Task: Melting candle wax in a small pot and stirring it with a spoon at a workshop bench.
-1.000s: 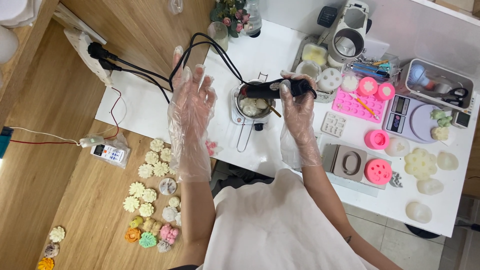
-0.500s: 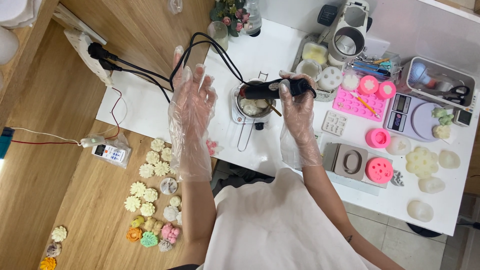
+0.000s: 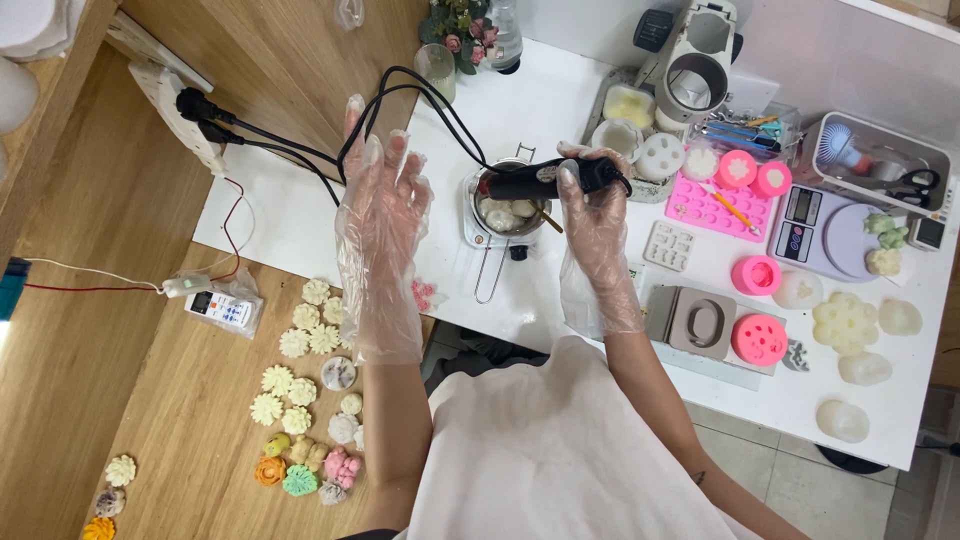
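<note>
Looking down from my head, my right hand [image 3: 592, 215], in a loose clear plastic glove, is wrapped around the handle of a black heat tool [image 3: 545, 179]; my fingers [image 3: 572, 180] curl tightly over its rear end, where the black cord [image 3: 420, 95] leaves it and loops back across the white tabletop [image 3: 540, 100] toward the power strip [image 3: 170, 95] on the wooden surface at the far left. The tool lies roughly level, its nose pointing left over the rim of a small metal melting pot [image 3: 505, 212] that stands near the middle of the tabletop and holds pale lumps of wax; whether the nose touches the rim I cannot tell. My left hand [image 3: 383, 225], gloved the same way, holds nothing: its fingers [image 3: 372, 160] are spread wide and stretched flat, palm down, hovering above the tabletop's left part just beside the pot and apart from it. Under my left wrist, on the wooden floor below the near left edge, lie rows of flower-shaped wax pieces [image 3: 300, 385]. On the right part of the tabletop sit pink silicone moulds [image 3: 757, 340], a grey block mould [image 3: 700, 322] and a digital scale [image 3: 830, 235].
</note>
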